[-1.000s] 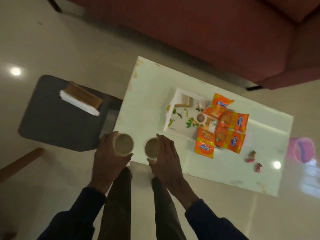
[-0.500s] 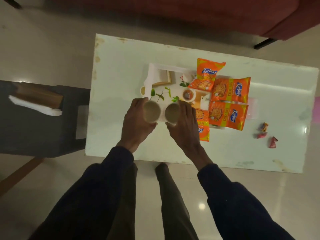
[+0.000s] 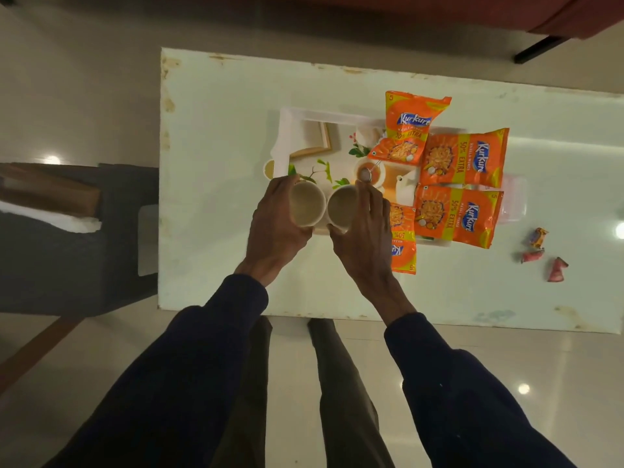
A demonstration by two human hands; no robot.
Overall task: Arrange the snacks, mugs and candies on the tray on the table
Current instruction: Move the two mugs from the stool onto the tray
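Note:
A white printed tray (image 3: 287, 130) lies on the white table (image 3: 219, 106). My left hand (image 3: 275, 224) grips a beige mug (image 3: 306, 205) and my right hand (image 3: 364, 231) grips a second beige mug (image 3: 341, 208); both mugs are side by side over the tray's near edge. Whether they rest on the tray I cannot tell. Several orange Kurkure snack packets (image 3: 464, 160) cover the tray's right part; one packet (image 3: 403, 238) is partly hidden by my right hand. Three wrapped candies (image 3: 537, 237) lie on the table to the right.
A dark grey side table (image 3: 67, 265) with a brown and white item (image 3: 47, 204) stands left of the table. A red sofa (image 3: 574, 11) runs along the far side. My legs stand at the table's near edge.
Both hands carried the mugs from the table's near edge forward onto the tray's near side. The head moved closer over the table.

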